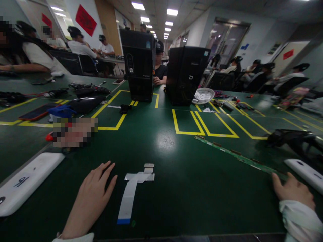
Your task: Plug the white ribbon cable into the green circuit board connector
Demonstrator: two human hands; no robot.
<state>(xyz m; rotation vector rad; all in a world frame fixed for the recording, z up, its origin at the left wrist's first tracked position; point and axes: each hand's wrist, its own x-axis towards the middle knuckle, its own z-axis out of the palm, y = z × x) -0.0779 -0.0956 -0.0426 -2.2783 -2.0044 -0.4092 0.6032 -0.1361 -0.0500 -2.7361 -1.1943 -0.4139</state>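
Observation:
My left hand rests on the green table with its fingers stretched out and nothing in them. Just right of it lies a white flat ribbon cable with a blue end, crossed near the top by a short strip with a connector. At the right, my right hand is closed at the near end of a long, narrow green circuit board strip. That strip slants away to the left across the tabletop. The pinched end is partly hidden by the fingers.
Two black computer towers stand at the back middle, with a person behind them. White casings lie at left and right. A white basket, a black plastic part and yellow tape outlines are farther off.

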